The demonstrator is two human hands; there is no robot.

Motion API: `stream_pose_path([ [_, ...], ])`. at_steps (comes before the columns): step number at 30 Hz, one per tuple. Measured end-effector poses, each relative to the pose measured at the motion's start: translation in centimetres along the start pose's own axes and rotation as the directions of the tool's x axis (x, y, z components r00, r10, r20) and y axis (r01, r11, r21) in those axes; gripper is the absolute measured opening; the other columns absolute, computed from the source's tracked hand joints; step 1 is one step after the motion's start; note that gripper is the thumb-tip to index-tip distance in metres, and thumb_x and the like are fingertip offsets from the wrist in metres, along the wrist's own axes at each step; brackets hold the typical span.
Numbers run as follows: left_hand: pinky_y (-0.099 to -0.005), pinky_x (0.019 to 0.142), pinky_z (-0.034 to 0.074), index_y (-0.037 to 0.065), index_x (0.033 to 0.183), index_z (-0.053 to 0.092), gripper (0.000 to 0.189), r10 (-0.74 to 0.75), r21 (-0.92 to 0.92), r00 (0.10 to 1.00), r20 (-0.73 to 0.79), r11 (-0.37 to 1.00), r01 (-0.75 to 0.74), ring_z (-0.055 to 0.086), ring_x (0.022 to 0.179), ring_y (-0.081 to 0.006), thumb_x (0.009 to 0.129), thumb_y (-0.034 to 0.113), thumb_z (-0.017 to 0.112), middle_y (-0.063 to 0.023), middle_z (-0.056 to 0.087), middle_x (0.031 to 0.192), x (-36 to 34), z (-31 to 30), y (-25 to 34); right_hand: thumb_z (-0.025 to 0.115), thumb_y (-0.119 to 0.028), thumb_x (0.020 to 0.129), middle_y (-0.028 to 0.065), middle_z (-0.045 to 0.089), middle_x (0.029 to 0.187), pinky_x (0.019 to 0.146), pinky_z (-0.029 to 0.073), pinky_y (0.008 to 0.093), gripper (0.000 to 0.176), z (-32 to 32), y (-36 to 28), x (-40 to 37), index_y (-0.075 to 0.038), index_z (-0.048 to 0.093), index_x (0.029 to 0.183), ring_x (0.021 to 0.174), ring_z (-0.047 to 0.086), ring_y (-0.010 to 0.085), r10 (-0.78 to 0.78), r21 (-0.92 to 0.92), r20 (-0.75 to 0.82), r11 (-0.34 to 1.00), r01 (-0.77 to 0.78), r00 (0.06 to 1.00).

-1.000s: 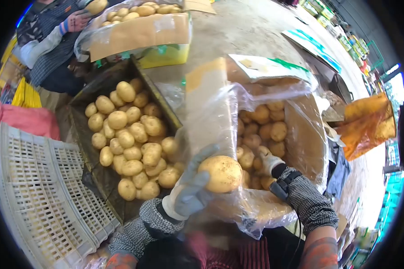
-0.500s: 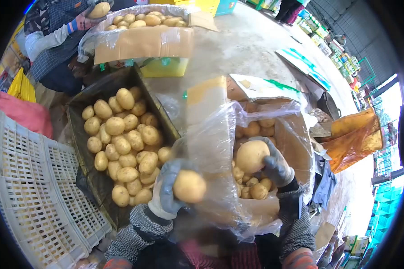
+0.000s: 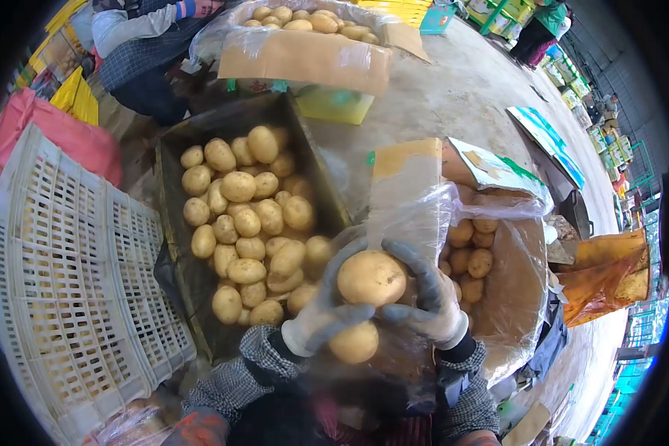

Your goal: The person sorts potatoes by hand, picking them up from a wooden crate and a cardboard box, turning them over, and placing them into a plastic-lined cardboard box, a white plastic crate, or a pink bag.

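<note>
Our two grey-and-white gloved hands curve around a large, oval, pale-yellow potato (image 3: 372, 279): our left hand (image 3: 322, 308) is clamped on its left side and our right hand (image 3: 432, 301) on its right, fingers above and thumbs beneath. Just below, near our left thumb, is a smaller rounded yellow potato (image 3: 354, 344); we cannot tell what supports it. To our left, a dark, rectangular, slant-sided tray (image 3: 314, 145) holds many more potatoes, beside a white slotted plastic crate (image 3: 105, 223). To our right, a brown cardboard box lined with clear plastic (image 3: 516, 286) holds others.
</note>
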State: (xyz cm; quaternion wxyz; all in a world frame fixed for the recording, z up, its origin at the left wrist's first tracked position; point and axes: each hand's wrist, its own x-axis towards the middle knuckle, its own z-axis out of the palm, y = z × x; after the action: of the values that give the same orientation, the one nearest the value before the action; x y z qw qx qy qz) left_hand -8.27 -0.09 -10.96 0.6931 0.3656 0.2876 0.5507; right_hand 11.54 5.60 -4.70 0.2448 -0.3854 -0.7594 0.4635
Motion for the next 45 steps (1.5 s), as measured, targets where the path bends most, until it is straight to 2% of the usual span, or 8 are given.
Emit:
stream_pose_path([
  [9, -0.0344, 0.094, 0.053, 0.011, 0.153, 0.025, 0.084, -0.19, -0.15, 0.98, 0.053, 0.969, 0.196, 0.058, 0.116, -0.0235, 0.086, 0.015, 0.075, -0.0116, 0.048, 0.141, -1.0, -2.4, 0.2, 0.066, -0.007, 0.083, 0.0126, 0.07, 0.102, 0.077, 0.051, 0.0326, 0.025, 1.0, 2.8, -1.0, 0.002, 0.07, 0.106, 0.086, 0.066, 0.0219, -0.11, 0.087, -0.242, 0.987, 0.135, 0.964],
  [12, -0.0383, 0.099, 0.051, 0.011, 0.152, 0.029, 0.086, -0.107, -0.035, 0.936, -0.336, 0.994, 0.101, 0.055, 0.124, -0.0304, 0.082, 0.016, 0.078, -0.0161, 0.046, 0.143, 0.7, -5.7, -0.7, 0.062, -0.005, 0.084, 0.0065, 0.068, 0.092, 0.069, 0.047, 0.0271, 0.021, 0.9, 1.3, -1.3, 0.003, 0.069, 0.103, 0.075, 0.058, 0.0127, 0.014, 0.184, -0.262, 0.982, 0.035, 0.965],
  [15, -0.0433, 0.108, 0.043, 0.007, 0.149, 0.033, 0.086, 0.481, 0.956, 0.852, 0.206, 0.088, -0.28, 0.042, 0.137, -0.0401, 0.076, 0.014, 0.077, -0.0252, 0.037, 0.149, 2.4, -14.3, -2.2, 0.06, -0.011, 0.086, 0.0088, 0.068, 0.098, 0.075, 0.047, 0.0277, 0.024, 1.0, 1.1, -1.3, 0.003, 0.07, 0.103, 0.082, 0.058, 0.0135, 0.09, 0.25, -0.282, 0.968, -0.017, 0.955],
  [27, -0.0301, 0.099, 0.051, 0.002, 0.134, 0.049, 0.048, 0.418, 0.902, 0.9, -0.122, 0.426, -0.076, 0.058, 0.116, -0.0229, 0.092, 0.013, 0.069, -0.0126, 0.056, 0.128, 6.1, -16.1, -3.2, 0.057, -0.01, 0.088, 0.0144, 0.07, 0.106, 0.085, 0.051, 0.032, 0.026, -0.2, 1.6, -1.3, 0.006, 0.069, 0.105, 0.093, 0.065, 0.0209, 0.02, 0.378, -0.315, 0.92, 0.106, 0.949],
  [30, -0.0325, 0.104, 0.046, 0.003, 0.14, 0.046, 0.043, 0.0, -0.332, 0.977, -0.213, 0.94, -0.072, 0.053, 0.126, -0.0272, 0.101, 0.02, 0.055, -0.0152, 0.053, 0.137, 11.1, -26.0, -3.4, 0.057, -0.02, 0.095, 0.0127, 0.069, 0.102, 0.085, 0.051, 0.0339, 0.03, -3.9, 2.0, -2.6, 0.006, 0.068, 0.102, 0.091, 0.064, 0.0198, 0.076, 0.435, -0.517, 0.881, 0.185, 0.853],
  [37, -0.0432, 0.117, 0.037, 0.003, 0.149, 0.036, 0.05, 0.095, -0.257, 0.974, -0.208, 0.955, -0.148, 0.042, 0.137, -0.0315, 0.105, 0.026, 0.044, -0.0177, 0.04, 0.15, 7.5, -10.8, -1.2, 0.066, -0.016, 0.091, 0.0067, 0.072, 0.096, 0.079, 0.052, 0.031, 0.028, -15.4, 13.6, -9.0, -0.002, 0.068, 0.115, 0.088, 0.066, 0.0144, 0.363, -0.319, -0.115, 0.868, -0.381, 0.925],
  [42, -0.0433, 0.107, 0.048, 0.003, 0.145, 0.04, 0.057, 0.039, -0.361, 0.999, -0.026, 0.932, -0.046, 0.058, 0.122, -0.0304, 0.096, 0.024, 0.059, -0.0184, 0.054, 0.138, 5.6, 0.5, -1.4, 0.07, -0.039, 0.081, 0.0169, 0.071, 0.101, 0.087, 0.052, 0.0437, 0.041, -13.6, 20.1, -11.9, -0.011, 0.068, 0.111, 0.097, 0.067, 0.0346, 0.837, -0.592, -0.01, 0.436, -0.678, 0.548],
  [45, -0.0433, 0.106, 0.049, 0.003, 0.146, 0.039, 0.062, 0.068, -0.392, 0.989, 0.134, 0.92, -0.01, 0.061, 0.119, -0.0297, 0.093, 0.021, 0.065, -0.0188, 0.056, 0.135, 5.7, 6.0, -2.4, 0.069, -0.037, 0.082, 0.0178, 0.069, 0.112, 0.089, 0.052, 0.0453, 0.054, -12.3, 22.3, -11.4, -0.01, 0.059, 0.127, 0.104, 0.066, 0.0361, 0.56, -0.756, -0.091, 0.499, -0.423, 0.824],
])
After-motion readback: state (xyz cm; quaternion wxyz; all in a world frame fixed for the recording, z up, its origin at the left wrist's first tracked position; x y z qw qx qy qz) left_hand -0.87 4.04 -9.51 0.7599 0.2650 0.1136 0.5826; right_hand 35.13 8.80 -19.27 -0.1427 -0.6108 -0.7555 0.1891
